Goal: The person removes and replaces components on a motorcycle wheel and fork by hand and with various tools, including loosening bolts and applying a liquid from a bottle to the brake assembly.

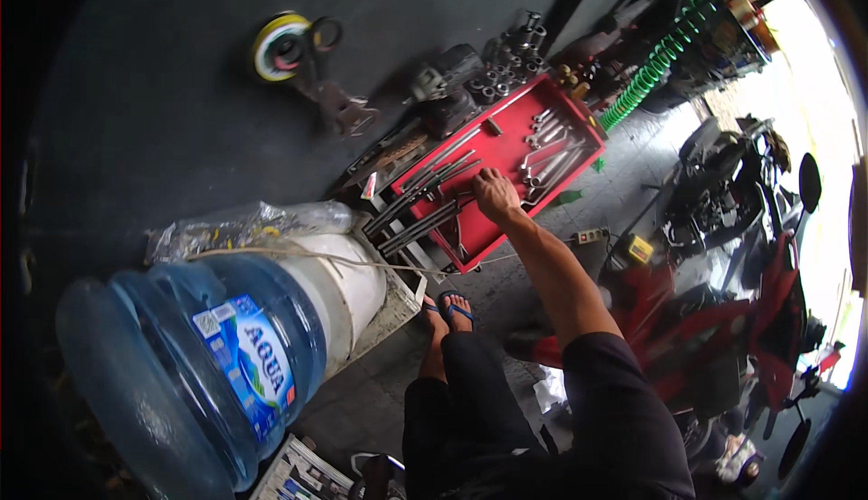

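My right hand [495, 194] reaches down into a red tool tray [524, 120], with its arm stretched out from the lower right. Its fingers are bent and closed near the tray's middle, beside some dark tools; what is between them, if anything, is hidden. Just right of the hand lie several silver wrenches [547, 161]. On its left, long thin metal rods [420, 191] rest across the tray's end and stick out over the edge. A short metal socket [493, 127] lies beyond the fingers. My left hand is out of the picture.
A big blue water jug [172, 364] on a white dispenser stands at the left. Behind the tray are several sockets [515, 57]. A green coiled hose [660, 61] hangs at the upper right. A red motorcycle [768, 319] stands at the right; my sandalled feet [459, 312] are below the tray.
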A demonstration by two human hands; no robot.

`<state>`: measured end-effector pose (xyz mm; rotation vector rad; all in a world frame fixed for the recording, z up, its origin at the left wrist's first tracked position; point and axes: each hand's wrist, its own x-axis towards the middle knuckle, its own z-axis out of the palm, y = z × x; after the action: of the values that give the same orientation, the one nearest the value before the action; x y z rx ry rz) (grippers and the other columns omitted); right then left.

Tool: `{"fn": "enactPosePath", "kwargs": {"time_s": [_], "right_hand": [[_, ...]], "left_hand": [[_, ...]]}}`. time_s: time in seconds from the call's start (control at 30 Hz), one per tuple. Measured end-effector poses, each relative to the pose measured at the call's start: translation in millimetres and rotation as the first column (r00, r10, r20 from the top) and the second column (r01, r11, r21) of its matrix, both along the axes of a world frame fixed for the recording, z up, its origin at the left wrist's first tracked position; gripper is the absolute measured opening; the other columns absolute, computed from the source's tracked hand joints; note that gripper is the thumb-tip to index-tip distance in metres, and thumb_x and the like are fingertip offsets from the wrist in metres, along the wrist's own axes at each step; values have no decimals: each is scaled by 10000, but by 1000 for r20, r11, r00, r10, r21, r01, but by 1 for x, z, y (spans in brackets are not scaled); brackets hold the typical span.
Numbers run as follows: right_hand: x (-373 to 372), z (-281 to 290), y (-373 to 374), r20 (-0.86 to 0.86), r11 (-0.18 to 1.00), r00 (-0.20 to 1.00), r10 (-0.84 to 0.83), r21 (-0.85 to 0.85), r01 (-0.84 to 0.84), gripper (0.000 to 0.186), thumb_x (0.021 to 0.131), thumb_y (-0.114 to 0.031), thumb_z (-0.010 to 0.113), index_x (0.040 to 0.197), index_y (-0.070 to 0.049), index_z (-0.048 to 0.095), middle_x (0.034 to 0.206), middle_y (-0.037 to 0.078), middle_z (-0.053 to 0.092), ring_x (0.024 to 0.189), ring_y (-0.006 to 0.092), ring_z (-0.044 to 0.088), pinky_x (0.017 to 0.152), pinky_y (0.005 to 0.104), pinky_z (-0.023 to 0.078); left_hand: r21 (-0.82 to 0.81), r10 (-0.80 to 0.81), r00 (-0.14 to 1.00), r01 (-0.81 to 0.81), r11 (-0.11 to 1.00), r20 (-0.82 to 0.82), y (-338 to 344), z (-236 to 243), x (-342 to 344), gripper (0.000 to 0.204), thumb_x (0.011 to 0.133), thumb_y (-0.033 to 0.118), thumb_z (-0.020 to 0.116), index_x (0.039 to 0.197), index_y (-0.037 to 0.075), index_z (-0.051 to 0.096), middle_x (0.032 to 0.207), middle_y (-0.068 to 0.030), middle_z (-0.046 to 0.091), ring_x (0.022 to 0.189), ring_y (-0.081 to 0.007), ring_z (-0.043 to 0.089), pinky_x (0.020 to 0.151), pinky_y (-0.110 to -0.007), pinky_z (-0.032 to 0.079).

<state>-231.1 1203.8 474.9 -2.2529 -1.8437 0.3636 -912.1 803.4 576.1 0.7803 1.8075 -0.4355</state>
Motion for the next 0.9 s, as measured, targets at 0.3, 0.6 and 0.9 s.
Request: {"fn": "enactPosePath", "kwargs": {"time_s": [0.3,0.6,0.9], "right_hand": [[-17,44,-15,-137,937,930,-341,-129,324,163,880,-117,510,1004,-35,576,929,237,685,830,447,682,733,527,555],[-122,120,-146,-802,694,58,-595,-476,540,235,928,-151,615,1012,62,666,763,64,667,712,174,646,651,361,531],[-178,206,-200,-875,971,421,-240,-210,117,318,934,-214,644,1168,2,639,1017,192,707,943,301,699,823,412,525]], "left_hand": [[-15,242,970,-241,970,1,103,38,40,280,948,244,575,1065,8,671,843,-125,707,706,-225,676,604,-379,539],[462,-436,890,334,822,132,217,78,193,407,952,292,637,1074,-95,660,988,-300,692,962,-437,683,822,-469,509],[278,-135,659,-117,953,740,321,148,416,375,1074,295,410,1027,16,655,916,-94,684,855,-178,655,790,-305,520]]}}
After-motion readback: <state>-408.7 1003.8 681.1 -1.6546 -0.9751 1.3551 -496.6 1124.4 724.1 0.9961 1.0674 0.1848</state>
